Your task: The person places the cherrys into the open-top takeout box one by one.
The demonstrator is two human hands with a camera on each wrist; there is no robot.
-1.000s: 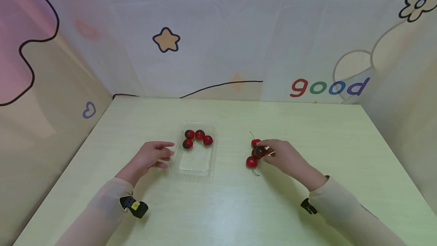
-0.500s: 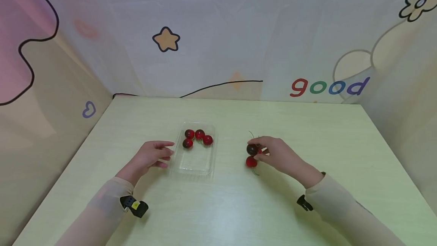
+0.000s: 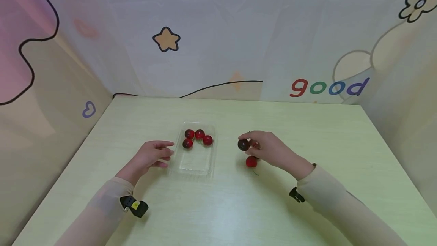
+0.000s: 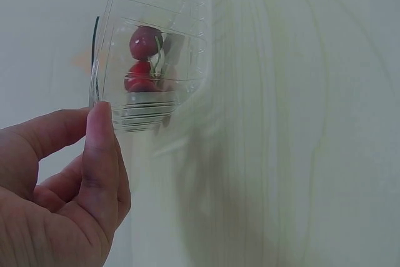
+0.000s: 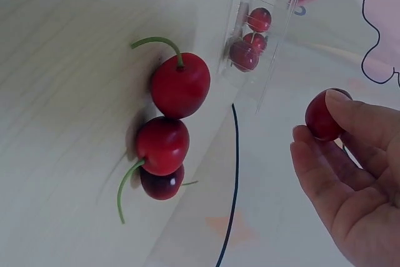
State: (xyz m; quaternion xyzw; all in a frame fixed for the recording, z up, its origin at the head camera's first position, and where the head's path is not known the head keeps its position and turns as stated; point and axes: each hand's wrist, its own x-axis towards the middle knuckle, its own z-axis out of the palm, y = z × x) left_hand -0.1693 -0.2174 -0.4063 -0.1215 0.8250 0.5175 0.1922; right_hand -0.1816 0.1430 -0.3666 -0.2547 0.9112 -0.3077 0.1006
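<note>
My right hand [image 3: 271, 148] pinches a dark red cherry [image 3: 243, 145] between thumb and fingers, raised over the table. Below it lie three more cherries with green stems; the right wrist view shows one red cherry [image 5: 181, 85], a second touching it [image 5: 164, 146], and a darker one [image 5: 162, 182]. In the head view the hand partly hides them. To the left stands a clear plastic container [image 3: 194, 170] with several cherries [image 3: 200, 134] toward its far end. My left hand [image 3: 153, 156] is beside it, relaxed fingers right at its left rim [image 4: 103, 48].
A pale wood-grain table [image 3: 225, 208] lies under everything. Behind it hangs a printed cloth backdrop [image 3: 218, 37] with a star and the word "good". A black device [image 3: 134, 206] is strapped to the left wrist.
My right hand has lifted the dark cherry off the group and carried it left and slightly away from me. The left hand and the container have stayed still.
</note>
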